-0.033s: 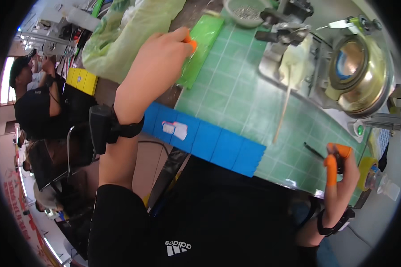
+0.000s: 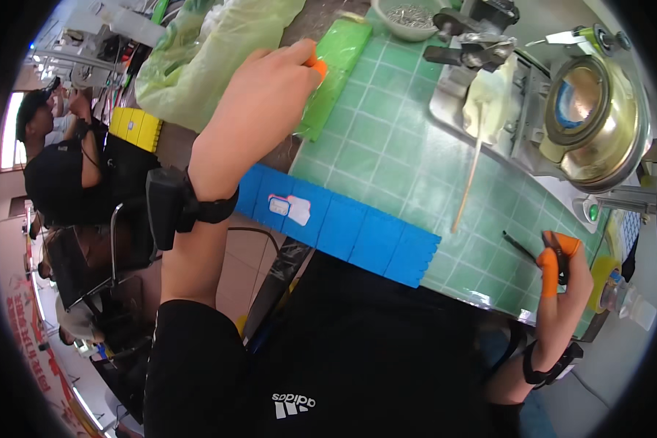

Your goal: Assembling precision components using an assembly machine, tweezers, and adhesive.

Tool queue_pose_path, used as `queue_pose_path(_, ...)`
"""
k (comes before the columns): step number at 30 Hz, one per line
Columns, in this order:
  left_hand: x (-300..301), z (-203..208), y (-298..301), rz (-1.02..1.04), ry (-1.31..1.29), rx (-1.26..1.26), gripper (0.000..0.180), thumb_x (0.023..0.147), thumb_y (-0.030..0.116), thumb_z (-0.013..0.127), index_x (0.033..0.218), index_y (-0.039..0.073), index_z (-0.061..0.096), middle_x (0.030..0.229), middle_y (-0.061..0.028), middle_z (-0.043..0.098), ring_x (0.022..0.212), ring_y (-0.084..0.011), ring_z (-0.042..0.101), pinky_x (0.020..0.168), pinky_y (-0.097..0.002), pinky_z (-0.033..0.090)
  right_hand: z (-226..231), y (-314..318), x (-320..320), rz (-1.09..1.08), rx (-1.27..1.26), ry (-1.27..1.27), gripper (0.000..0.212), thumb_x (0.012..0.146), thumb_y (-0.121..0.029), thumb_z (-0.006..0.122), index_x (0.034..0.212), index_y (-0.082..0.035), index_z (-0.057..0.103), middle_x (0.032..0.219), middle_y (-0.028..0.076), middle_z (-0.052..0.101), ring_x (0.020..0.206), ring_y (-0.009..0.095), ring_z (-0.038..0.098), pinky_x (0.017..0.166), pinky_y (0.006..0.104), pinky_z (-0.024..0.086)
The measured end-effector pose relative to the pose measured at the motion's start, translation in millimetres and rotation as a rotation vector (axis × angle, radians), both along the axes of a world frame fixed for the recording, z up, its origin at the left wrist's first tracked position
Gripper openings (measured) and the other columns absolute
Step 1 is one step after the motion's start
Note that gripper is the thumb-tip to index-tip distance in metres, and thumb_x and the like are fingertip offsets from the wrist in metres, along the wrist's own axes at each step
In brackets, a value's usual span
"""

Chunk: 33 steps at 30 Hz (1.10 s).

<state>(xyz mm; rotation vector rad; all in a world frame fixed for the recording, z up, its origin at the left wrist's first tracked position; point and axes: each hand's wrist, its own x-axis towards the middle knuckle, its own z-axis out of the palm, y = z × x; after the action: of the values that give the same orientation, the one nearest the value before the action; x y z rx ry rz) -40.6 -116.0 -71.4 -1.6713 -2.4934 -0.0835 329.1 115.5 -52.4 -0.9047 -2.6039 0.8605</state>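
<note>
My left hand [image 2: 263, 91], with orange covers on its fingertips, reaches to the long green strip [image 2: 336, 69] at the table's far left. Its fingers are bent together there, partly hidden behind the hand, and a shiny clear film lies over the strip. What they pinch is too hidden to name. At the right edge of the green table, my right hand [image 2: 571, 274] also wears orange finger covers. Its fingers are closed round a dark slim tool [image 2: 520, 246], whose thin black end points left over the table. A scalloped blue strip [image 2: 347, 232] lines the front edge.
A bowl of small metal pieces [image 2: 409, 18] sits at the back. Right of it stand a metal clamp [image 2: 474, 51], a thin stick [image 2: 469, 186] and a round brass-coloured machine part [image 2: 598, 139]. A pale green plastic bag [image 2: 190, 66] lies left. Another person [image 2: 58, 160] sits further left.
My right hand has turned slightly, and more of the dark tool shows between its fingers. My left hand stays at the green strip. The whole view has shifted a little.
</note>
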Motion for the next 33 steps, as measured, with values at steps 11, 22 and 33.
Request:
queue_pose_path(11,4.1,48.2,-0.6,-0.225,-0.001,0.484,0.037,0.083,-0.003,0.07,0.12,0.005,0.074,0.111,-0.0109,0.064,0.096,-0.0369,0.066,0.081,-0.0448,0.056,-6.1,0.2,17.9,0.017,0.042,-0.155,0.033,0.094,0.002,0.066,0.127,0.004,0.066,0.116,0.018,0.063,0.11,0.034,0.065,0.102,0.0381,0.05)
queue_pose_path(22,35.1,10.5,100.2,-0.365,0.081,0.494,0.024,0.086,0.0,0.064,0.109,-0.002,0.06,0.101,-0.0141,0.062,0.094,-0.0297,0.068,0.082,-0.0403,0.05,1.3,-67.1,-99.3,0.267,-0.403,0.479,0.081,0.103,-0.042,0.066,0.163,0.003,0.035,0.153,0.02,0.051,0.092,0.018,0.062,0.089,0.0334,0.051)
queue_pose_path(33,39.1,-0.7,117.7,-0.35,0.025,0.66,0.024,0.08,-0.003,0.068,0.102,0.003,0.06,0.096,-0.0098,0.062,0.088,-0.0311,0.069,0.076,-0.0417,0.054,-36.6,-52.6,-162.4,0.066,-0.803,0.867,0.045,0.115,-0.017,0.05,0.158,-0.004,0.043,0.124,0.004,0.054,0.086,0.007,0.046,0.081,0.0247,0.042)
